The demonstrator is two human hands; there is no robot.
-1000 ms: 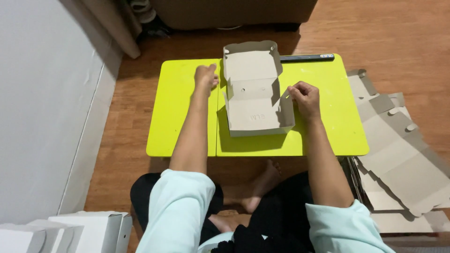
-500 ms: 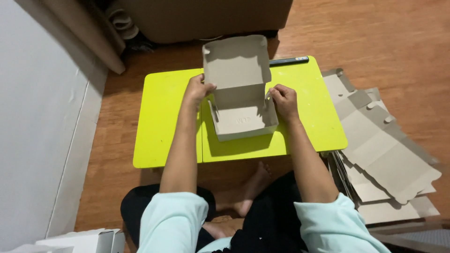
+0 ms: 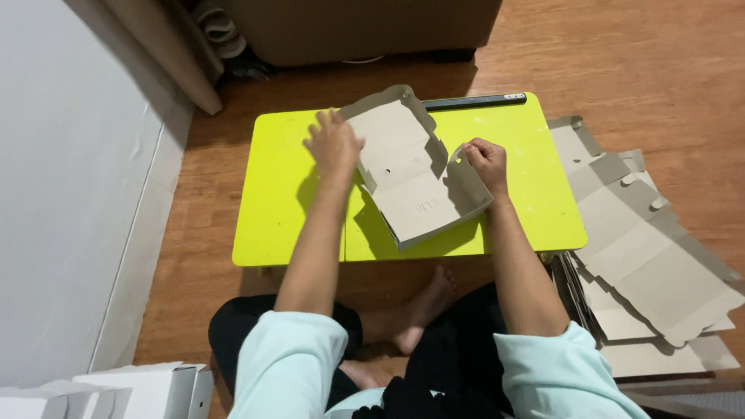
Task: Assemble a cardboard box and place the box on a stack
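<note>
A half-folded grey cardboard box (image 3: 415, 174) lay tilted over the middle of the lime-green bench (image 3: 287, 202), its open side up and its near corner pointing toward the person. The left hand (image 3: 334, 143) gripped the box's far left edge, fingers curled over the raised flap. The right hand (image 3: 485, 161) pinched the right side wall between thumb and fingers, closed narrowly on the cardboard. Both hands therefore held the same box, one on each side, with the forearms reaching out from pale mint sleeves (image 3: 291, 365).

A dark, slim bar (image 3: 475, 101) lay along the far edge of the bench, just beyond the box. On the wooden floor (image 3: 660, 62) to the right of the bench sat a stack of flat, unfolded cardboard blanks (image 3: 652, 256) of the same grey, fanned out and touching one another. At the near left corner stood white folded boxes (image 3: 140, 388). A pale wall (image 3: 70, 178) ran down the left side, and a brown piece of furniture (image 3: 365, 27) stood on the far side of the bench. The person sat cross-legged, one bare foot (image 3: 423, 306) showing under the bench's near edge.
</note>
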